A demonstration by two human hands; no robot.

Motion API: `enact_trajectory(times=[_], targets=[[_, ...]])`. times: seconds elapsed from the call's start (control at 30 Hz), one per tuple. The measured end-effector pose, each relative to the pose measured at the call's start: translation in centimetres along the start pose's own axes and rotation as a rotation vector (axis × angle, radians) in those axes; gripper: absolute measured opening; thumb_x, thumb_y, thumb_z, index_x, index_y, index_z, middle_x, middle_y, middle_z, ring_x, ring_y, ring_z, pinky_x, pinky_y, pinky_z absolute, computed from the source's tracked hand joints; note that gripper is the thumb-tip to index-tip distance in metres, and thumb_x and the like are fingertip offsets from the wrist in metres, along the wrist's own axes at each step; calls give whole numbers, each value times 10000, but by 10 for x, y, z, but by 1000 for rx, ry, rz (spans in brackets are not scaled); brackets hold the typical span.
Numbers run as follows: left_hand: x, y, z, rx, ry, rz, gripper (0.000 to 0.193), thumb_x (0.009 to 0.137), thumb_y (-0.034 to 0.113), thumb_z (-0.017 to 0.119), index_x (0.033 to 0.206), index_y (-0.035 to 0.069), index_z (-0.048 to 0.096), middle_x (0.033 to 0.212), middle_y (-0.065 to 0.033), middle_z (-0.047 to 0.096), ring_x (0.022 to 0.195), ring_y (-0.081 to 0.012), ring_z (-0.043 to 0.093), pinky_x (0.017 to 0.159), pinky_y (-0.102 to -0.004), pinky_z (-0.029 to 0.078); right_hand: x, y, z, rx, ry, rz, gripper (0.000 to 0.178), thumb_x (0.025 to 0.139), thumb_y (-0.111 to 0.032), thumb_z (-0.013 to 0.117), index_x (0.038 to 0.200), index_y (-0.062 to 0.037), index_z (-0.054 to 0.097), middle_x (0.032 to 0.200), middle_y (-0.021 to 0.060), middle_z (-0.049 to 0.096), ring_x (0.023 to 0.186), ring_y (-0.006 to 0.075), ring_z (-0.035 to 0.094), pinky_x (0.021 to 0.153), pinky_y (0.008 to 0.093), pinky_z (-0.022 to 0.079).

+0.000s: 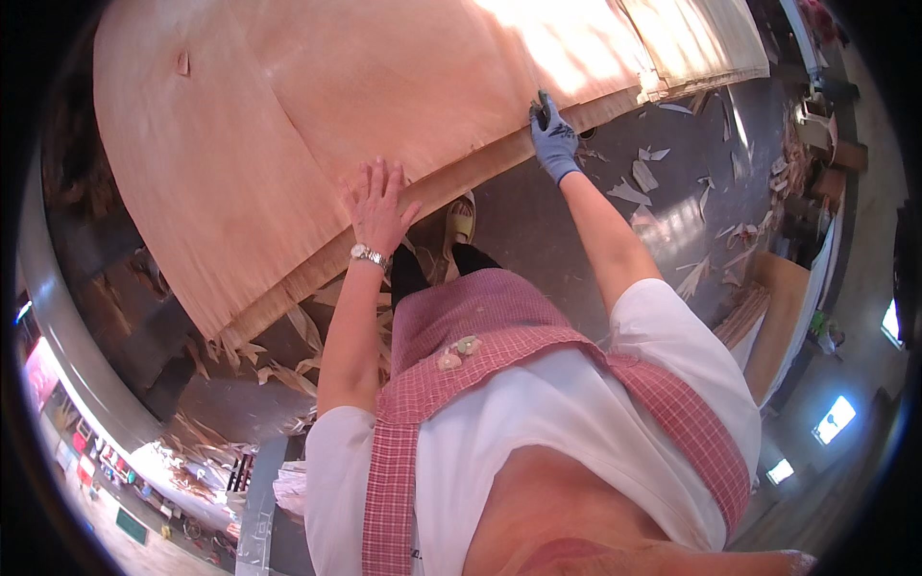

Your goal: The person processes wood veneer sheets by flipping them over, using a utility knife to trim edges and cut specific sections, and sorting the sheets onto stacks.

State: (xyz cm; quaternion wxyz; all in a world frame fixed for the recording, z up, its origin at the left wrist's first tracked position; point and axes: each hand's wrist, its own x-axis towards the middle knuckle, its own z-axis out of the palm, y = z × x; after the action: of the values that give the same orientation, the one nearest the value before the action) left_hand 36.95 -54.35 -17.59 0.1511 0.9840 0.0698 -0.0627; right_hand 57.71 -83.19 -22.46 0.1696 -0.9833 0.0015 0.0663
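L hand (380,209), bare, lies flat w/ fingers spread on near edge of thin wood sheet (384,86); R hand (553,139), blue-gloved, at same edge farther R, can't tell if gripping. Sheet extends fwd beyond both hands, L & R.

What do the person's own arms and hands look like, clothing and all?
Both arms come out of short white sleeves, the forearms bare. The left hand is ungloved, with a silver-coloured watch on a metal band at the wrist. The right hand wears a blue-grey glove with a dark marking.
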Motion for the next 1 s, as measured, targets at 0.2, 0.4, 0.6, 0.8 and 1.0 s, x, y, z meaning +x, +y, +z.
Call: enact_trajectory(times=[0.2, 0.4, 0.6, 0.8, 1.0], targets=[[19, 25, 11, 86, -51, 141, 869, 754, 491, 714, 1489, 256, 315, 1573, -116, 204, 1436, -360, 198, 1118, -639, 114, 3, 7, 3, 123, 32, -11, 444, 931, -449, 521, 1337, -268, 512, 917, 198, 681, 857, 406, 645, 765, 486, 508], [39, 22, 31, 141, -209, 54, 960, 719, 539, 726, 1506, 291, 236, 1578, -140, 158, 1453, -397, 102, 1107, -666, 136, 3, 21, 8, 297, 150, -202, 489, 934, -376, 552, 1360, -144, 487, 972, 214, 678, 882, 402, 648, 791, 490, 503], [50, 22, 22, 207, -431, 54, 979, 749, 567, 702, 1527, 297, 173, 1599, -151, 58, 1464, -397, 51, 1093, -677, 159, -23, 56, -34, 258, 137, 60, 562, 824, -501, 663, 1227, -118, 576, 998, 178, 684, 896, 387, 657, 757, 467, 513], [56, 23, 12, 249, -519, 54, 935, 782, 594, 656, 1528, 309, 171, 1603, -147, 45, 1462, -403, 75, 1084, -672, 191, -86, 172, -75, 119, 187, 222, 321, 796, -368, 726, 905, -78, 643, 828, 157, 676, 780, 371, 655, 648, 431, 505], [60, 18, 5, 142, -542, 59, 905, 768, 598, 663, 1514, 337, 221, 1598, -155, 75, 1459, -408, 88, 1083, -645, 221, -114, 299, -150, 39, 296, 243, 262, 827, -313, 712, 863, -68, 627, 741, 160, 643, 662, 332, 633, 612, 415, 491]])
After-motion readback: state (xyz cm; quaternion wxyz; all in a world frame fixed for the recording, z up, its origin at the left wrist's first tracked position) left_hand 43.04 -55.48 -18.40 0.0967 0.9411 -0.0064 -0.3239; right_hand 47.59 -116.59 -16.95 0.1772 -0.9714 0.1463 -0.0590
